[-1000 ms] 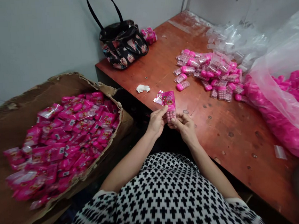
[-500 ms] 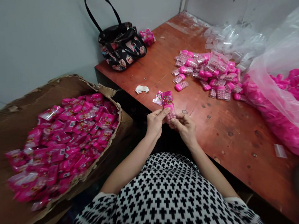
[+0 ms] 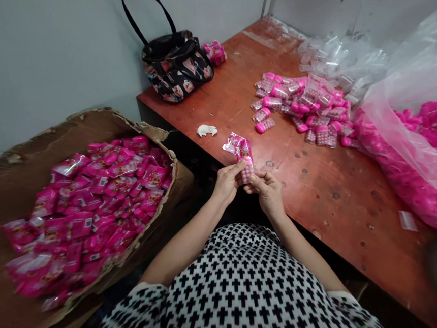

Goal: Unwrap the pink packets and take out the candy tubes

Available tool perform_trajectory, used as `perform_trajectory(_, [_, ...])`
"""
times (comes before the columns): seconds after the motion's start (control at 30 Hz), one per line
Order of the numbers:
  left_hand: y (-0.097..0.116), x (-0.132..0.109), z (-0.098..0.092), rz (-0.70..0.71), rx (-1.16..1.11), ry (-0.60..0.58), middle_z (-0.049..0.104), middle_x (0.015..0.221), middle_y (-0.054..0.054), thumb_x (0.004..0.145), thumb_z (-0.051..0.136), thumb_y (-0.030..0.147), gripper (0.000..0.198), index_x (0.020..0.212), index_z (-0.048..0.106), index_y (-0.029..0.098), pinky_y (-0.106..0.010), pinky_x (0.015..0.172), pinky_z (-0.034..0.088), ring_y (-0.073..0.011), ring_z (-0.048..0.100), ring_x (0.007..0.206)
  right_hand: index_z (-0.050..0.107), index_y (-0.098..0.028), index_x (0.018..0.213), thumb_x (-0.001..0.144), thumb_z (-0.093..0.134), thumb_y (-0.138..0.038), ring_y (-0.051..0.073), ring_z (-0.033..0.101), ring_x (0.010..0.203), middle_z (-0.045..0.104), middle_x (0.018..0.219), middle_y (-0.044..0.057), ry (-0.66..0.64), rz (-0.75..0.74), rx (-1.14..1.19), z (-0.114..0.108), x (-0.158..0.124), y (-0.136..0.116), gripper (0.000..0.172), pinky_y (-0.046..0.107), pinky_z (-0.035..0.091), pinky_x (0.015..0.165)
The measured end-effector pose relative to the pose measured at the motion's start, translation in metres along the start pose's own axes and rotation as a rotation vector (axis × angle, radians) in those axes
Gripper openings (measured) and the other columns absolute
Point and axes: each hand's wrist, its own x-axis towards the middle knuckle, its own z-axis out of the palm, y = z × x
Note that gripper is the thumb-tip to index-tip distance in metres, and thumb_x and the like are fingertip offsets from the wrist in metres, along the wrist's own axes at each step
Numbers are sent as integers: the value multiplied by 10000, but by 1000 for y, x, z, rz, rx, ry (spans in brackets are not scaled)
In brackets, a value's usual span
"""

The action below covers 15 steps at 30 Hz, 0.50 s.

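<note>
Both hands are closed on one small candy packet [image 3: 245, 154], held over the table's front edge. Its upper part is printed pink, and pale pink candy balls show at its lower end. My left hand [image 3: 226, 185] pinches its left side with the thumb on top. My right hand [image 3: 268, 190] grips the lower right end between thumb and fingers. A flat pink printed wrapper [image 3: 230, 141] lies on the table just behind the packet. Beyond it rests a small crumpled white lump [image 3: 206, 130].
An open cardboard box [image 3: 2, 167] full of pink packets [image 3: 102, 194] stands left. On the red-brown table [image 3: 311, 176] are capped candy tubes [image 3: 312, 102], clear tubes [image 3: 331, 54], a plastic bag of pink caps [image 3: 398, 168], a loose clear tube [image 3: 407, 220] and a floral handbag [image 3: 177, 68].
Both hands and the candy packet have moved slightly down toward my body. The packet's printed top has come lower, showing more of the wrapper behind it.
</note>
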Motion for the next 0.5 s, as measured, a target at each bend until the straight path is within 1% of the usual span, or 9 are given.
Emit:
perform_trajectory(0.07, [2,-2,0,9,10,5,677,674,-83,618,786,374,328,676,659,78,-245,564,473,-124,611,574,622,-184,831,690,747,-334,110,645,524,705,704,-19,1,-54,-93,-1,-2,1,241,247,565,527])
perform_trajectory(0.17, [3,-2,2,35,-18,28,675,663,-76,605,797,375,338,683,647,82,-254,578,478,-124,611,565,651,-189,885,717,728,-335,124,676,655,728,845,16,0,-198,-289,-2,-6,0,235,275,583,633])
perform_trajectory(0.2, [3,-1,3,37,-32,34,671,651,-75,596,803,374,344,685,645,82,-257,574,477,-125,608,554,655,-190,897,722,723,-335,129,681,681,730,874,23,-1,-220,-316,-2,-6,0,237,283,585,654])
perform_trajectory(0.27, [1,1,3,34,-47,28,667,632,-75,593,807,371,345,687,649,80,-255,554,466,-126,602,537,652,-188,885,717,726,-340,135,680,654,733,837,20,-1,-192,-274,-1,-8,-1,239,290,588,632])
perform_trajectory(0.37, [-2,3,1,24,-41,-24,679,656,-88,619,792,371,327,691,664,79,-252,547,461,-134,611,560,631,-182,828,686,750,-335,124,649,519,713,688,-12,15,-77,-94,2,-8,-2,241,271,574,534])
perform_trajectory(0.43, [-2,3,-1,0,-36,-71,691,692,-100,637,778,378,322,706,676,80,-261,565,473,-147,627,596,622,-181,803,670,761,-332,113,630,470,701,651,-22,30,-28,2,4,-8,-2,245,246,555,487])
perform_trajectory(0.5, [0,2,-3,-17,-19,-90,695,706,-104,642,773,379,321,713,678,81,-264,572,478,-155,636,614,617,-183,791,666,763,-336,108,625,461,697,642,-25,38,-13,32,5,-8,-2,246,232,544,467])
